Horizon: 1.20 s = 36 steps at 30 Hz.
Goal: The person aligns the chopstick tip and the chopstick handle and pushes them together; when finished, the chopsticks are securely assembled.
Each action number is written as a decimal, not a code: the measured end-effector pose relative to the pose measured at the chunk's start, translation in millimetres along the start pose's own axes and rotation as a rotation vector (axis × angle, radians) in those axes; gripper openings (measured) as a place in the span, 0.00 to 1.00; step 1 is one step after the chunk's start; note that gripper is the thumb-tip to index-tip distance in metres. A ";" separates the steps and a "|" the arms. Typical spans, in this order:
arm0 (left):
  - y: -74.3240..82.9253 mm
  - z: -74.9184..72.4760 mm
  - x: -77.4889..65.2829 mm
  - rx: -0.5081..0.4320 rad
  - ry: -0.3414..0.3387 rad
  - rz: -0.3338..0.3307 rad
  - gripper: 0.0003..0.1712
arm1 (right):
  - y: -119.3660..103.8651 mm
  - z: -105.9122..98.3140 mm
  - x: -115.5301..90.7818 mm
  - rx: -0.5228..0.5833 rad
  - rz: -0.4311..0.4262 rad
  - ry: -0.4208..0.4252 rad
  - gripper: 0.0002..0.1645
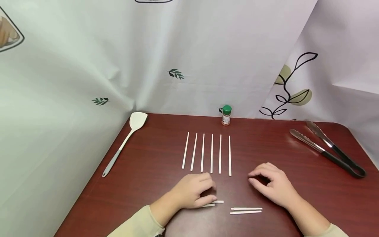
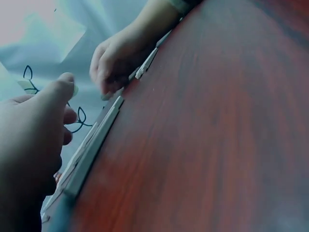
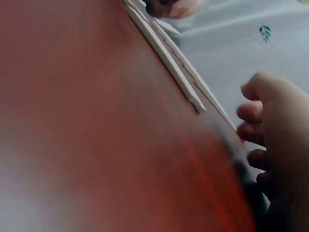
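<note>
My left hand [image 1: 193,191] rests low over the table, its fingers loosely bent and holding nothing. It partly covers two short white sticks [image 1: 218,201], whose right ends show past the thumb. To the right, my right hand [image 1: 273,184] lies relaxed, thumb and fingers apart with nothing between them. Two more short white sticks [image 1: 247,208], narrowed at their left ends, lie side by side between the hands, nearer the front. Beyond the hands several long, thin white sticks [image 1: 211,153] stand in an upright row, spaced apart. The right wrist view shows my right hand [image 3: 287,125] beside the sticks, touching none.
A white spatula [image 1: 126,141] with a grey handle lies at the left edge of the dark red table [image 1: 133,184]. Metal tongs [image 1: 328,148] with black handles lie spread at the right. A green-capped spice jar [image 1: 226,116] stands at the back, before a white curtain [image 1: 207,65].
</note>
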<state>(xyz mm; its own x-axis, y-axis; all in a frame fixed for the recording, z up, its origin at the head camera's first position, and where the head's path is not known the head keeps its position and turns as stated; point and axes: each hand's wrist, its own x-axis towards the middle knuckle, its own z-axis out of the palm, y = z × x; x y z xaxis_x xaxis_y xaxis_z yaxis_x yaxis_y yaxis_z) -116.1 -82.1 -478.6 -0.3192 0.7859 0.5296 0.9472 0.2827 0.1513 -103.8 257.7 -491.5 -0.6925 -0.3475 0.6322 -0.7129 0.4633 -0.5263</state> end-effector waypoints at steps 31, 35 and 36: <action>24.2 -23.1 5.5 -0.099 -0.455 -0.426 0.15 | -48.6 10.6 -27.8 -0.095 0.051 -0.220 0.32; 35.8 -25.1 11.6 -0.112 -0.474 -0.535 0.15 | -55.8 11.6 -26.6 -0.148 0.120 -0.227 0.35; 38.7 -25.6 12.7 -0.118 -0.481 -0.561 0.15 | -56.8 11.5 -26.3 -0.149 0.127 -0.230 0.35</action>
<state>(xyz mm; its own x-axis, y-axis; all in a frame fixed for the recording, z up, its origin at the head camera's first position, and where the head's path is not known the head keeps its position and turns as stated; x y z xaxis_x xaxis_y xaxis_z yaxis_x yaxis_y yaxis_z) -82.7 -75.2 -444.7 -0.7077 0.7027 -0.0729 0.6269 0.6722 0.3939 -46.4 231.1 -484.8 -0.7942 -0.4464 0.4123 -0.6065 0.6239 -0.4929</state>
